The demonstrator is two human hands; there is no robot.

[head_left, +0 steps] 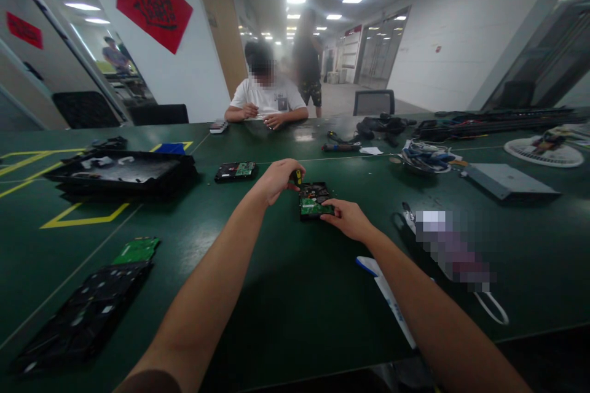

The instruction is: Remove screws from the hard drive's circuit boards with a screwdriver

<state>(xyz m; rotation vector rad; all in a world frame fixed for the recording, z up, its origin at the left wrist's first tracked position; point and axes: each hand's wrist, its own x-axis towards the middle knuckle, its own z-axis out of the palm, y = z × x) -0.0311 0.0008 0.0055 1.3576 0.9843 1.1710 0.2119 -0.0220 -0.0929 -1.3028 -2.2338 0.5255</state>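
In front of me a hard drive (314, 201) lies on the green table, its green circuit board facing up. My left hand (282, 179) is closed around a screwdriver (297, 177) with a yellow and black handle, held at the drive's far left edge. The tool's tip is too small to make out. My right hand (346, 217) grips the drive's near right side, thumb and fingers at its edge. Another hard drive (235, 171) with a green board rests to the left of my left hand.
Black trays (124, 169) are stacked at left. Stacked drives (87, 307) with a green board (137, 250) lie near left. A blue and white packet (387, 298) is under my right forearm. A metal box (509, 182) and cable bundle (426, 156) stand right. A person (270, 95) sits opposite.
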